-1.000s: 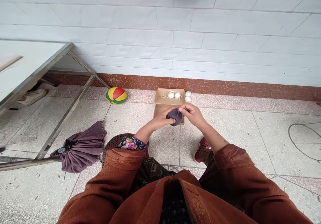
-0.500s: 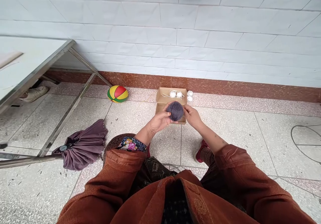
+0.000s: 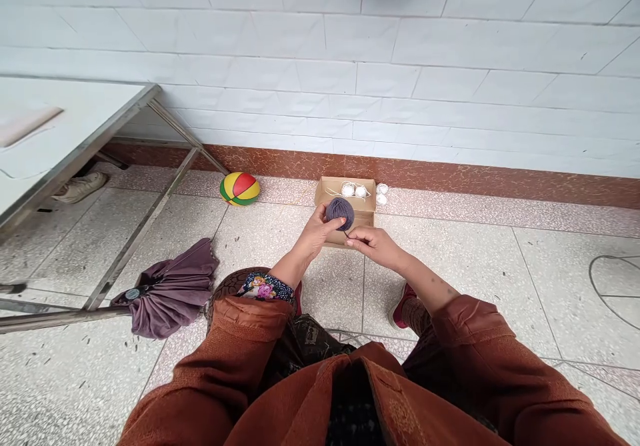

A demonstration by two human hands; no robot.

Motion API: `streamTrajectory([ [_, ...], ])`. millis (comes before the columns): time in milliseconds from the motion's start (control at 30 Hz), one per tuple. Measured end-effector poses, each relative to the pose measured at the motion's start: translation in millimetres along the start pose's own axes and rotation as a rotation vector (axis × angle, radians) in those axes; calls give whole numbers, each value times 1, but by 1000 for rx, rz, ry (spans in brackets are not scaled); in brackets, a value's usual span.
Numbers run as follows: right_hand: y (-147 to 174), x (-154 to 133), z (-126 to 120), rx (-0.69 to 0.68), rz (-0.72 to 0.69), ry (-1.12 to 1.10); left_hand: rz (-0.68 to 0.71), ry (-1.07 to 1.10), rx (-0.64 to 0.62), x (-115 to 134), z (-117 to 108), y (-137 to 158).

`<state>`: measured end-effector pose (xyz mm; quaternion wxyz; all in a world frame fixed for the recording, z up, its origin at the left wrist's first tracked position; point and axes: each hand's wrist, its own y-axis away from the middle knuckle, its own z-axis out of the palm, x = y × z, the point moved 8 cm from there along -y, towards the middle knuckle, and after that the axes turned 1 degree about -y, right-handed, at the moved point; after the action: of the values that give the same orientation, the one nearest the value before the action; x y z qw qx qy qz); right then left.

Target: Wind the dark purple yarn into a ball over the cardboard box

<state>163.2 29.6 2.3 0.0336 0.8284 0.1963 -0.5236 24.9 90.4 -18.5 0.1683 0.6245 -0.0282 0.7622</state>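
A ball of dark purple-grey yarn (image 3: pixel 339 213) is gripped in my left hand (image 3: pixel 316 231), thumb across its front. Just to its lower right, my right hand (image 3: pixel 377 245) pinches a strand of the same yarn (image 3: pixel 346 234) between thumb and fingers. Beneath both hands an open cardboard box (image 3: pixel 320 193) stands on the floor, its front part partly covered by the ball and my hands. Two white yarn balls (image 3: pixel 354 191) with loose ends lie in its back part. Small white balls (image 3: pixel 381 194) sit on the floor against the box's right side.
A yellow, red and green ball (image 3: pixel 240 189) rests by the wall on the left. The metal-framed table (image 3: pixel 115 109) stands at the left, with a folded purple umbrella (image 3: pixel 173 289) by its lower bar. A shoe (image 3: pixel 83 187) shows under the table. Wire loops (image 3: pixel 607 279) lie far right.
The yarn ball has moved slightly left and up in my left hand. My right hand has dropped lower, away from the ball's side, with a strand now visible between.
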Motion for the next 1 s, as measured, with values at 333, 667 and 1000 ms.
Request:
streamTrajectory([
  [333, -4, 20, -52, 382, 143, -206, -74, -162, -385, -7, 35, 15],
  [667, -2, 34, -39, 409, 174, -97, -172, 303, -532, -5, 46, 29],
  [1000, -2, 18, 9, 17, 36, 187, -58, 192, -89, 1, 4, 3],
])
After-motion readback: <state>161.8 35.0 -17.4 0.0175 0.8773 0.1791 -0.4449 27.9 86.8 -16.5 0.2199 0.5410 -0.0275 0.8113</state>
